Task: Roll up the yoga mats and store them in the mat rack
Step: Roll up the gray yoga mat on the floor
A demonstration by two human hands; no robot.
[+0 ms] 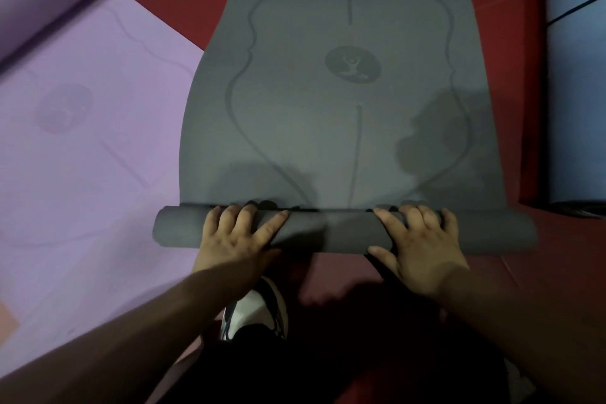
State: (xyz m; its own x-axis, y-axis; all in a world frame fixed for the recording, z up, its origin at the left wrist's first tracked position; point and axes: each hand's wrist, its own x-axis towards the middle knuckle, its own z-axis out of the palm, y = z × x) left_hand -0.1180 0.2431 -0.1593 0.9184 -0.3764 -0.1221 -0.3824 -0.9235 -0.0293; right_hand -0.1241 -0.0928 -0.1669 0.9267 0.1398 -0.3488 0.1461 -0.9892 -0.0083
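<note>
A grey yoga mat (328, 128) lies on the red floor with printed lines and a round figure logo. Its near end is wound into a low roll (324, 231) across the frame. My left hand (237, 238) lies on the roll's left part, fingers curved over its top. My right hand (418, 239) lies on the right part the same way, thumb at the near side. The mat's far end curls up at the top of the view.
A purple mat (82, 141) lies spread out to the left, its far end curled. A blue mat (577, 82) lies at the right edge. Red floor (557, 256) shows between them. My white shoe (254, 308) and dark trousers are just below the roll.
</note>
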